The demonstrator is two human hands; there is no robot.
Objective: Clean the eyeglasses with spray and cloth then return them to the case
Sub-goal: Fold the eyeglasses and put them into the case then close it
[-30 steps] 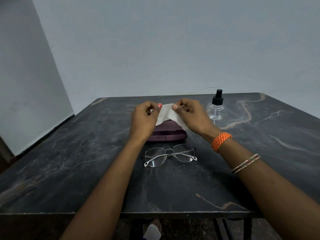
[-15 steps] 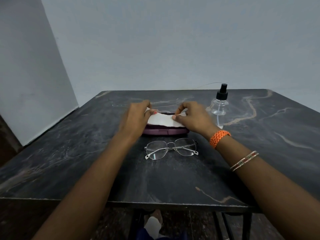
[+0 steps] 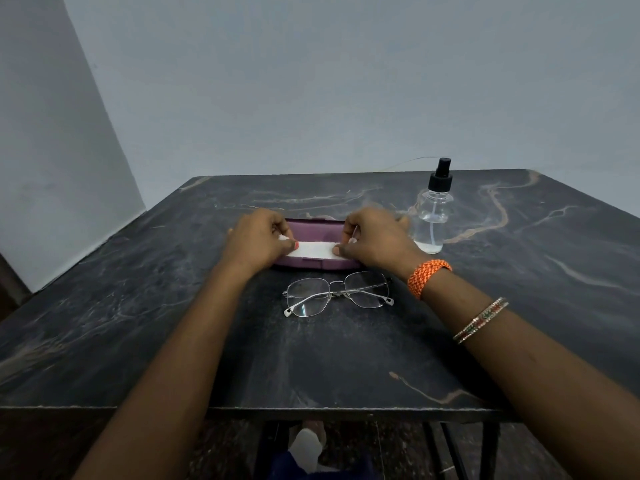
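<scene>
Both hands (image 3: 258, 242) (image 3: 375, 240) pinch cloth (image 3: 315, 250) over the purple case (image 3: 311, 230).

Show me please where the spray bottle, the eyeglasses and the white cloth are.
spray bottle (image 3: 433, 216): head view, on its clear body.
eyeglasses (image 3: 337, 293): head view, on the bridge.
white cloth (image 3: 316, 250): head view, on its middle, between both hands.

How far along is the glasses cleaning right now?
Done: the glasses are out, folded on the table. In hand: the left hand and right hand each pinch an end of the white cloth over the purple case. Left: the spray bottle stands untouched; returning the glasses to the case remains.
</scene>
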